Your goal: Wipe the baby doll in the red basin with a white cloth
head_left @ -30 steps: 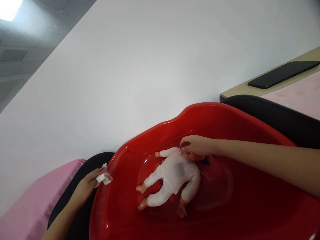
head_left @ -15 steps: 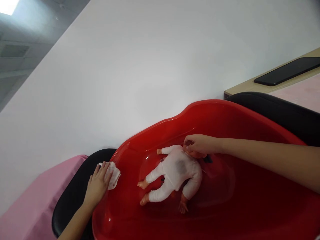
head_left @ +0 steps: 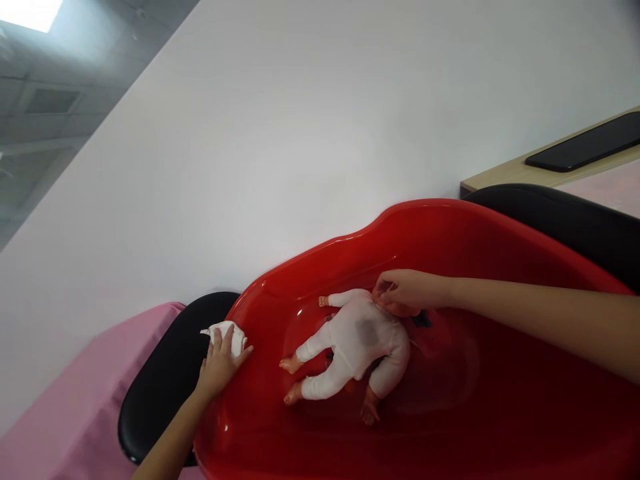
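A baby doll (head_left: 363, 340) in a white suit lies in the red tub (head_left: 310, 257), seemingly on its front, with a dark square patch showing on its back. Its bare feet point left. My right hand (head_left: 400, 290) is closed at the doll's neck, fingers curled on it and covering much of the head. At the tub's left rim, my left hand (head_left: 220, 363) rests with fingers spread and thumb stretched out on a crumpled white cloth (head_left: 236, 339). It touches the cloth but is not wrapped round it.
Black padded seats (head_left: 150, 393) stand at the left and black padding (head_left: 550, 207) at the right of the tub. Pink covering (head_left: 90, 387) spreads at the left. A dark flat device (head_left: 585, 143) lies on a wooden ledge (head_left: 493, 179). A white wall (head_left: 300, 133) rises behind.
My left hand has shifted right and down over the cloth, its fingers and thumb spreading apart. The cloth has bunched a little. My right hand stays at the doll's neck. The view has shifted slightly.
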The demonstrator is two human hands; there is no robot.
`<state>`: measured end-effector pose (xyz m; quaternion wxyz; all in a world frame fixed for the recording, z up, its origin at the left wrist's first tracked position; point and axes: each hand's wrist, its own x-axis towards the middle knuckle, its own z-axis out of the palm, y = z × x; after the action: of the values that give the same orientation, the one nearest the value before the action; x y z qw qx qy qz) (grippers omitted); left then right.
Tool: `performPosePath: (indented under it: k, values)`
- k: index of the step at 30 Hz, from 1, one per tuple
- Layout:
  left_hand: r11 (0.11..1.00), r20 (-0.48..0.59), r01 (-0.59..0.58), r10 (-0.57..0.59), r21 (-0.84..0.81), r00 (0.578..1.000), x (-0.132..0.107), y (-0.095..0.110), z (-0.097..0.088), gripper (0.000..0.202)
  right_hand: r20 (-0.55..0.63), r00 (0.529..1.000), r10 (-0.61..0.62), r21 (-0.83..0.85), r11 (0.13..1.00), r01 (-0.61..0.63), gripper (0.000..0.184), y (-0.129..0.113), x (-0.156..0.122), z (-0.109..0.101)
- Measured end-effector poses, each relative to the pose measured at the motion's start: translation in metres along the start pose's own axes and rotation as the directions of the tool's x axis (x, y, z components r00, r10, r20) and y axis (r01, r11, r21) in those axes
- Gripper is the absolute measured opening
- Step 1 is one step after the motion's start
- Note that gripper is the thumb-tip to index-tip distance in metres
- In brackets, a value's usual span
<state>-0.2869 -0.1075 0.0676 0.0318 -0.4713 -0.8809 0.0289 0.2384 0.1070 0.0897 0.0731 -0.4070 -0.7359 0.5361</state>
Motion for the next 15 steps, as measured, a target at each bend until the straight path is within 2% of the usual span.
performPosePath:
  k: [5,8,10,12,14,15]
  values:
    - [0.993,0.037,0.107,-0.108,0.041,0.993,-0.003,0.009,-0.007,0.092,-0.008,1.0,0.004,-0.004,1.0,-0.004,0.025,0.005,0.003,-0.001]
    - [0.994,-0.06,0.07,-0.066,0.084,0.996,-0.012,0.025,-0.019,0.088,-0.036,0.999,0.024,-0.061,0.998,-0.026,0.025,0.007,0.004,-0.003]
    - [0.993,-0.165,-0.055,0.072,0.104,0.984,-0.023,0.045,-0.026,0.085,-0.084,0.996,0.02,-0.12,0.992,-0.03,0.026,0.009,0.006,-0.005]
    - [0.967,-0.175,-0.236,0.249,0.094,0.952,-0.035,0.071,-0.031,0.083,-0.121,0.993,-0.007,-0.153,0.988,-0.012,0.028,0.015,0.011,-0.008]
    - [0.901,-0.014,-0.433,0.434,0.033,0.901,-0.046,0.1,-0.031,0.081,-0.162,0.986,-0.038,-0.158,0.987,0.012,0.032,0.024,0.017,-0.013]
    - [0.857,0.108,-0.515,0.512,0.0,0.852,-0.049,0.114,-0.03,0.081,-0.19,0.981,-0.039,-0.154,0.988,0.01,0.034,0.029,0.02,-0.016]
